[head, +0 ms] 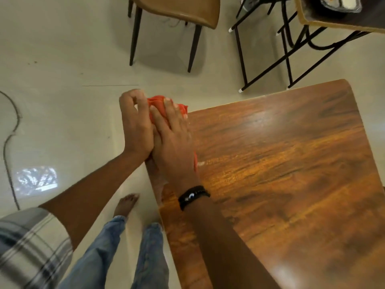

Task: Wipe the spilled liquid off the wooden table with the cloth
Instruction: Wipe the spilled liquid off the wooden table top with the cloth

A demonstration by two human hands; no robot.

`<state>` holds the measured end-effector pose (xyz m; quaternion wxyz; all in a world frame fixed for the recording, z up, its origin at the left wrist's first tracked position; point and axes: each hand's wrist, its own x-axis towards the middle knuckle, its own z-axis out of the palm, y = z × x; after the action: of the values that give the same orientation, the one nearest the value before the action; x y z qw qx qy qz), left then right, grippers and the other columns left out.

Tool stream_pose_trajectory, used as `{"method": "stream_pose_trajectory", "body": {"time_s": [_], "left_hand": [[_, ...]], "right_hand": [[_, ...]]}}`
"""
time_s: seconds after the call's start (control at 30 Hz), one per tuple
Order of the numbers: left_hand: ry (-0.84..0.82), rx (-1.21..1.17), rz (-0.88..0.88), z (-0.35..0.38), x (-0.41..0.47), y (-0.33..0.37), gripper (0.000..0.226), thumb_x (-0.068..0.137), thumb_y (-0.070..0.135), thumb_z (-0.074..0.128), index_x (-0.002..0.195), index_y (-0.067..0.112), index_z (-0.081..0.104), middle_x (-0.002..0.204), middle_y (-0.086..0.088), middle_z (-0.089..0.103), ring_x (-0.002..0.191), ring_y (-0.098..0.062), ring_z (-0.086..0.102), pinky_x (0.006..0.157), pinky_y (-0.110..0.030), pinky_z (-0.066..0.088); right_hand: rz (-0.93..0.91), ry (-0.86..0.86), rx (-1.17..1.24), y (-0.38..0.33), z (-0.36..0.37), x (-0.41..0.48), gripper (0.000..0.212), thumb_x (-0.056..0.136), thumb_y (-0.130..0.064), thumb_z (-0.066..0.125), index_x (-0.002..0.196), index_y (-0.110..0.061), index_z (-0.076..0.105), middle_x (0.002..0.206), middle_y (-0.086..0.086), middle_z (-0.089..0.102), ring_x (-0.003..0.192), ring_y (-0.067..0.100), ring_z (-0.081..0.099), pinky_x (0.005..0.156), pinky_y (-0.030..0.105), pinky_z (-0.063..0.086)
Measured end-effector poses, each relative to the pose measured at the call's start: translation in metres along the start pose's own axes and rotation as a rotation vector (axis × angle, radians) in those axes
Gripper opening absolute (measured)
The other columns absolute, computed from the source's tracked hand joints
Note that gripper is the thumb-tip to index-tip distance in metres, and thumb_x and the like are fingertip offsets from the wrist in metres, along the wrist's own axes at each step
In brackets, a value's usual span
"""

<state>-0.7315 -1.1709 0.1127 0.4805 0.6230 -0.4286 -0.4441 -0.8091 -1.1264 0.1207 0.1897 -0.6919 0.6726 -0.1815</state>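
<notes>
Wooden table [281, 163] corner | cloth [158, 106] under right hand [175, 140], gripped by left hand [135, 128]

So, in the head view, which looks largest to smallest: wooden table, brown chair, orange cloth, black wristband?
1. wooden table
2. brown chair
3. orange cloth or black wristband: unsure, the cloth is mostly covered.

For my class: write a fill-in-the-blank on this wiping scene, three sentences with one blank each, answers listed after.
1. The right hand presses the orange cloth onto a table made of ____.
2. The black band sits on the ____ wrist.
3. The left hand lies beyond the table's edge, above the pale ____.

Missing words: wood; right; floor.
</notes>
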Motion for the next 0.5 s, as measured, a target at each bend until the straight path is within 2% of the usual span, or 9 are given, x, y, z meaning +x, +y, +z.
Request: {"method": "stream_pose_trajectory", "body": {"time_s": [0.07, 0.17, 0.23, 0.3, 0.37, 0.47, 0.5], "left_hand": [[0.027, -0.144, -0.115, -0.004, 0.003, 0.006, 0.046, 0.101, 0.045, 0.028, 0.112, 0.006, 0.051, 0.105, 0.001, 0.055, 0.098, -0.002, 0.055, 0.096, -0.018, 0.045], [-0.078, -0.179, -0.208, -0.022, -0.003, -0.001, 0.054, 0.102, 0.051, 0.026, 0.105, 0.010, 0.060, 0.103, -0.005, 0.064, 0.099, -0.011, 0.061, 0.097, -0.027, 0.049], [-0.189, -0.151, -0.283, -0.036, -0.017, -0.012, 0.053, 0.106, 0.051, 0.024, 0.100, 0.017, 0.066, 0.100, 0.000, 0.068, 0.096, -0.008, 0.064, 0.088, -0.026, 0.052], [-0.237, -0.131, -0.340, -0.046, -0.029, -0.020, 0.052, 0.108, 0.047, 0.022, 0.095, 0.025, 0.068, 0.098, 0.008, 0.070, 0.094, -0.005, 0.065, 0.086, -0.028, 0.051], [-0.240, -0.152, -0.406, -0.049, -0.033, -0.023, 0.051, 0.109, 0.045, 0.020, 0.098, 0.029, 0.068, 0.099, 0.010, 0.072, 0.097, -0.007, 0.065, 0.089, -0.031, 0.050], [-0.276, -0.175, -0.432, -0.046, -0.031, -0.020, 0.054, 0.110, 0.041, 0.018, 0.100, 0.027, 0.069, 0.094, 0.012, 0.073, 0.088, 0.002, 0.068, 0.075, -0.016, 0.052], [-0.271, -0.187, -0.437, -0.044, -0.031, -0.018, 0.055, 0.110, 0.041, 0.017, 0.099, 0.027, 0.069, 0.092, 0.012, 0.072, 0.085, 0.004, 0.068, 0.072, -0.012, 0.051]], "right_hand": [[-0.001, -0.016, 0.017, -0.013, 0.004, -0.026, 0.053, 0.098, -0.013, 0.054, 0.149, -0.016, 0.041, 0.161, 0.011, 0.028, 0.151, 0.026, 0.019, 0.124, 0.040, 0.009], [-0.001, -0.039, 0.039, -0.026, 0.010, -0.075, 0.053, 0.100, -0.014, 0.048, 0.152, -0.018, 0.038, 0.163, 0.007, 0.023, 0.153, 0.021, 0.013, 0.124, 0.033, 0.003], [-0.056, -0.058, -0.006, -0.022, 0.010, -0.112, 0.050, 0.103, -0.020, 0.043, 0.152, -0.023, 0.037, 0.164, 0.005, 0.021, 0.153, 0.020, 0.011, 0.125, 0.038, 0.008], [-0.056, -0.054, -0.039, -0.008, 0.004, -0.147, 0.053, 0.100, -0.021, 0.045, 0.152, -0.026, 0.036, 0.165, 0.003, 0.020, 0.153, 0.021, 0.012, 0.124, 0.044, 0.015], [0.101, 0.033, -0.088, 0.017, -0.011, -0.166, 0.056, 0.098, -0.017, 0.051, 0.152, -0.026, 0.037, 0.165, 0.003, 0.019, 0.153, 0.025, 0.012, 0.121, 0.054, 0.021], [0.470, 0.188, -0.029, 0.048, -0.033, -0.146, 0.051, 0.103, -0.016, 0.047, 0.152, -0.022, 0.036, 0.165, 0.002, 0.014, 0.153, 0.029, 0.009, 0.118, 0.062, 0.021], [0.508, 0.200, -0.019, 0.048, -0.034, -0.131, 0.049, 0.105, -0.020, 0.045, 0.153, -0.022, 0.035, 0.165, 0.002, 0.012, 0.153, 0.029, 0.007, 0.120, 0.061, 0.019]]}}
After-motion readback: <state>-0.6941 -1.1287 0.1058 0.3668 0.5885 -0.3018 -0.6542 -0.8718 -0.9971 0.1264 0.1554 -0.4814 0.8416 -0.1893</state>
